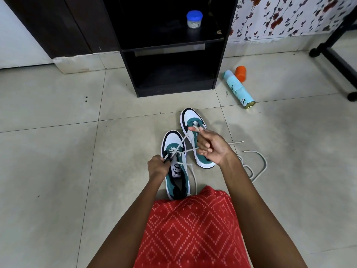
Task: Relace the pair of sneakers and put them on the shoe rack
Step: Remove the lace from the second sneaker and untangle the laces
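Head-worn view, forward and down — close.

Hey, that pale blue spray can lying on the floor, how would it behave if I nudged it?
The pale blue cylindrical spray can lies on its side on the smooth tiled floor, so a sideways nudge would probably roll it. Its metal-rimmed body looks rigid, so it likely would not flex when lifted.

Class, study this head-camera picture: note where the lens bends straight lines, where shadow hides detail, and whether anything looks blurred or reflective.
Head view: the wide lens bows the tile joints and tilts the shoe rack; its lower shelf sinks into shadow; its upper shelf mirrors the jar; the right hand and lace look sharp.
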